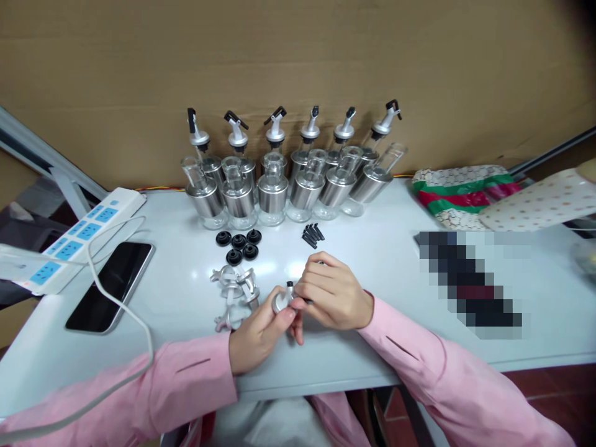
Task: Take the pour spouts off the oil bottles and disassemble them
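- Left hand (pixel 255 338) pinches a silver, disc-based pourer spout (pixel 280 303) — right hand (pixel 336 293) curls against it, its hold unclear.
- Just beyond right hand — small black plastic levers (pixel 313 234).

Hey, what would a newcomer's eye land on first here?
Likely the two rows of glass-and-metal bottles standing before the cardboard wall, the back row topped with spouts. Next, at the near middle of the table, the left hand holds a silver spout piece, with the right hand against it.
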The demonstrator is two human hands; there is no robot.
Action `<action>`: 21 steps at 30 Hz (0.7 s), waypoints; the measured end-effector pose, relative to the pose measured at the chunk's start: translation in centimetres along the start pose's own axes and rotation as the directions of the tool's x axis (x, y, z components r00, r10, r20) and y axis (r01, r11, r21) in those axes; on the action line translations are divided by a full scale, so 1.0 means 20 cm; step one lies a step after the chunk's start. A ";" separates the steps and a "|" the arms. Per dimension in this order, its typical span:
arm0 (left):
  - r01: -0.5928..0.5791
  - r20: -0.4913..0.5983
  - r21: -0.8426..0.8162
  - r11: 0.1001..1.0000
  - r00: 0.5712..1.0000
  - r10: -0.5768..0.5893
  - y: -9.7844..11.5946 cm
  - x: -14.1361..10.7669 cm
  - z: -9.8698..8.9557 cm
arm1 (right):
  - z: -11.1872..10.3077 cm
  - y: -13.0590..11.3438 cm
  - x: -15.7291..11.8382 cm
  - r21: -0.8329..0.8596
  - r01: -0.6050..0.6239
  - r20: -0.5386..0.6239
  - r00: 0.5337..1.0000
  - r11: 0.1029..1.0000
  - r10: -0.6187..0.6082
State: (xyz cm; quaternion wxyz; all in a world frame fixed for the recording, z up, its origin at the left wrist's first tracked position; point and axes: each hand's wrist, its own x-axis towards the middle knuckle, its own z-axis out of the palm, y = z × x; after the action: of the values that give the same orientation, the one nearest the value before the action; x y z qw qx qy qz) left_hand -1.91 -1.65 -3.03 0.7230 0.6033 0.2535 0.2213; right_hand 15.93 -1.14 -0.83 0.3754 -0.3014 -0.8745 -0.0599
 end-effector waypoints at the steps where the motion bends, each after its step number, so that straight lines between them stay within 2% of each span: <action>1: 0.001 -0.004 0.010 1.000 1.000 -0.001 0.00 0.00 0.00 | 0.01 -0.01 0.00 0.022 -0.002 0.001 1.000 1.000 0.002; 4: 0.003 0.003 0.001 1.000 1.000 -0.003 0.00 0.00 0.00 | 0.01 -0.01 0.00 0.092 -0.077 -0.006 0.997 0.993 0.078; 7: 0.008 0.020 -0.024 1.000 1.000 -0.008 0.01 0.00 0.00 | -0.01 0.03 0.00 0.107 -0.291 -0.037 0.954 0.951 0.296; 10: 0.010 0.025 -0.026 1.000 1.000 -0.009 0.02 0.00 0.00 | -0.05 0.12 -0.03 0.045 -0.528 -0.045 0.847 0.848 0.529; 12: 0.012 0.026 -0.025 1.000 1.000 -0.011 0.02 0.00 0.00 | -0.08 0.19 -0.06 -0.031 -0.636 -0.004 0.772 0.771 0.636; 14: 0.016 0.025 -0.025 1.000 1.000 -0.015 0.03 -0.01 0.00 | -0.10 0.27 -0.11 -0.113 -0.728 0.056 0.674 0.676 0.736; 16: 0.013 0.020 -0.024 1.000 1.000 -0.013 0.03 -0.01 0.00 | -0.13 0.33 -0.15 -0.197 -0.773 0.106 0.594 0.602 0.797; 17: 0.012 0.016 -0.023 1.000 1.000 -0.012 0.03 -0.01 0.00 | -0.14 0.36 -0.17 -0.234 -0.774 0.134 0.574 0.589 0.808; 21: 0.019 0.004 -0.025 1.000 1.000 -0.018 0.02 -0.01 0.00 | -0.18 0.41 -0.20 -0.311 -0.726 0.246 0.561 0.613 0.790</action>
State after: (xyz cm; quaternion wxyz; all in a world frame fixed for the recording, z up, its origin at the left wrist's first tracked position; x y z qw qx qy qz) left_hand -2.03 -1.60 -2.55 0.7331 0.5922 0.2550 0.2167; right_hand 25.04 2.29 -2.06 0.1698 -0.6857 -0.7023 0.0880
